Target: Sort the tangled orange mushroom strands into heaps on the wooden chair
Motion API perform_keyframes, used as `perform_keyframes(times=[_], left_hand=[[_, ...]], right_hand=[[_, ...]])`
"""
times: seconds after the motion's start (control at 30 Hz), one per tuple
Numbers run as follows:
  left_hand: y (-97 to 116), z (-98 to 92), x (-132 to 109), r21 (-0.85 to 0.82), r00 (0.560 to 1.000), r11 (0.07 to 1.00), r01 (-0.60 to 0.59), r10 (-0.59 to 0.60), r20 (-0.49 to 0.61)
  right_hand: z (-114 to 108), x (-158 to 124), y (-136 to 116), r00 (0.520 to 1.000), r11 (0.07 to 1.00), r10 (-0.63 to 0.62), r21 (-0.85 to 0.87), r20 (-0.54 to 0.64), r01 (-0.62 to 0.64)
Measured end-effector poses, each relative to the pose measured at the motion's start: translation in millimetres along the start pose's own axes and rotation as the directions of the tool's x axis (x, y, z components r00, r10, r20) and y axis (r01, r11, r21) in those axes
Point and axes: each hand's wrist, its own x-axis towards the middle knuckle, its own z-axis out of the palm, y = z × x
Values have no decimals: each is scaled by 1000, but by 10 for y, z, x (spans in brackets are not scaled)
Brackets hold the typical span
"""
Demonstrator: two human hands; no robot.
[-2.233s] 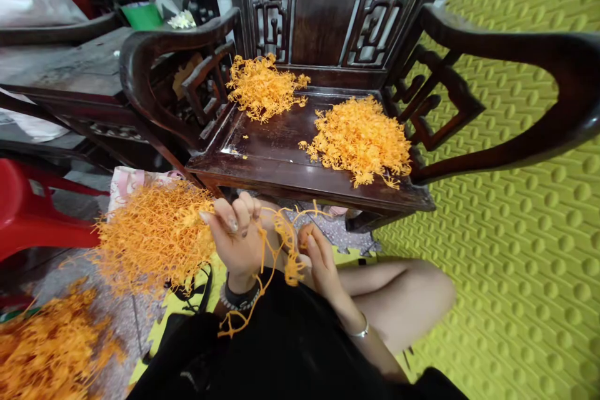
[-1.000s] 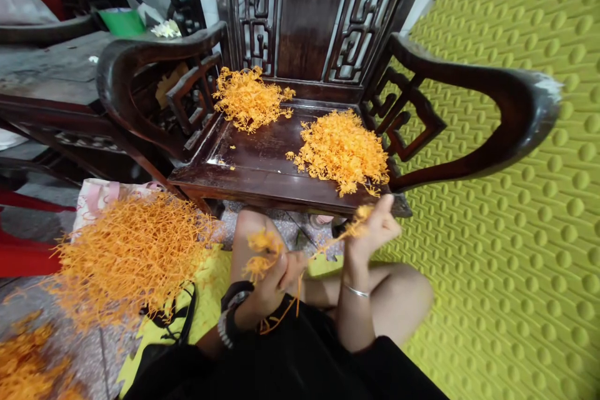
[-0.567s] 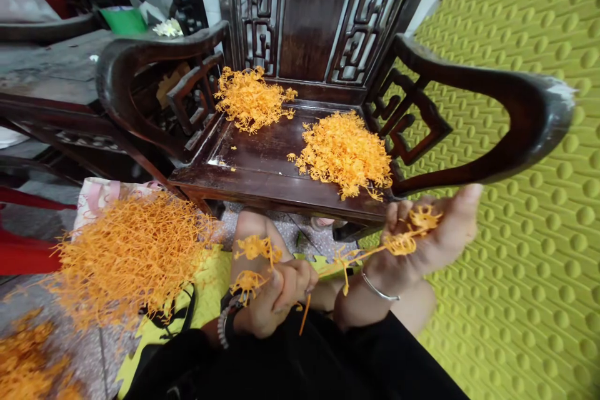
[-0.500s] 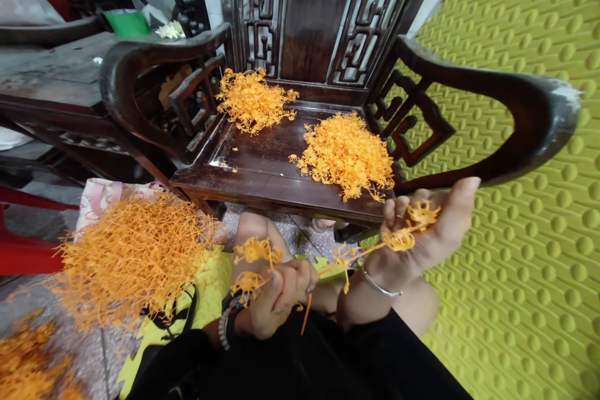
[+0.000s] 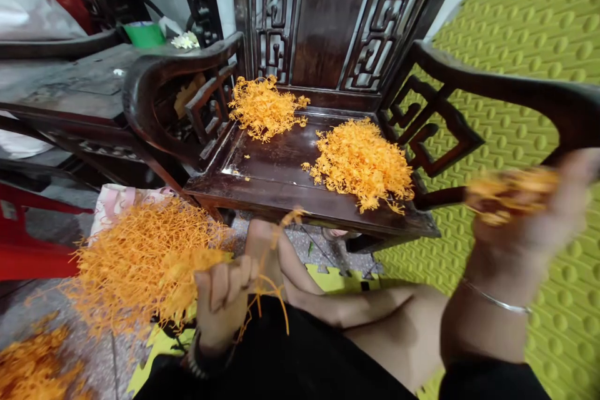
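My left hand [image 5: 222, 303] is closed around orange strands, low and left of centre, and presses against a large tangled mass of orange strands [image 5: 145, 269]. A few thin strands trail from that fist over my bare knee [image 5: 262, 247]. Far out to the right, my right hand [image 5: 525, 212] is motion-blurred and pinches a small orange clump [image 5: 510, 190]. On the dark wooden chair seat [image 5: 267, 165] lie two heaps of orange strands, one at the back [image 5: 265, 106] and a larger one at the right [image 5: 363, 165]. Another orange heap [image 5: 30, 365] sits on the floor at bottom left.
A carved dark wooden chair back [image 5: 323, 19] and curved arms [image 5: 506, 90] frame the seat. A dark wooden table [image 5: 60, 84] stands at the left, beside a red plastic stool [image 5: 28, 250]. Yellow-green dimpled foam matting [image 5: 539, 287] covers the floor at the right.
My right hand has swung further right and blurred, with its clump. My left hand has moved down-left to the large tangled mass. The view has shifted slightly.
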Motion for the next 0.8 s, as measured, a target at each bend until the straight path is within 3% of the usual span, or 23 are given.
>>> perform_keyframes(times=[0.07, 0.13, 0.17, 0.27, 0.4, 0.5, 0.53, 0.6, 0.63, 0.7, 0.8], left_hand=[[-135, 53, 73, -42, 999, 998, 54, -54, 6], [-280, 125, 159, -89, 995, 991, 97, -100, -26], [-336, 157, 200, -102, 992, 988, 114, -119, -45], [-415, 200, 290, -108, 979, 982, 154, -166, -116], [-409, 154, 335, -132, 964, 975, 177, -199, -175], [-408, 117, 357, -160, 964, 974, 159, -188, -187], [-412, 114, 369, -168, 963, 973, 156, -187, -194], [-428, 119, 402, -183, 957, 970, 160, -198, -212], [-438, 125, 421, -189, 953, 968, 167, -207, -219], [-456, 134, 456, -198, 948, 961, 191, -233, -216], [-474, 125, 487, -227, 944, 941, 250, -290, -160]], right_hand=[[248, 14, 192, 982, 987, -6, 161, 190, -25], [524, 38, 373, 927, 988, 53, 118, 372, -104], [646, 69, 450, 909, 989, 83, 78, 409, -125], [904, 239, 619, 914, 994, 98, 8, 393, -110], [1025, 479, 754, 931, 996, 87, -64, 354, -68], [1035, 535, 836, 949, 963, -50, -238, 311, 129], [1037, 523, 865, 939, 903, -137, -349, 315, 249], [1055, 464, 928, 882, 700, -272, -550, 384, 456], [1070, 426, 961, 852, 608, -288, -603, 438, 516], [1104, 357, 1024, 805, 536, -238, -618, 544, 576], [1114, 325, 1060, 746, 567, -172, -555, 643, 609]])
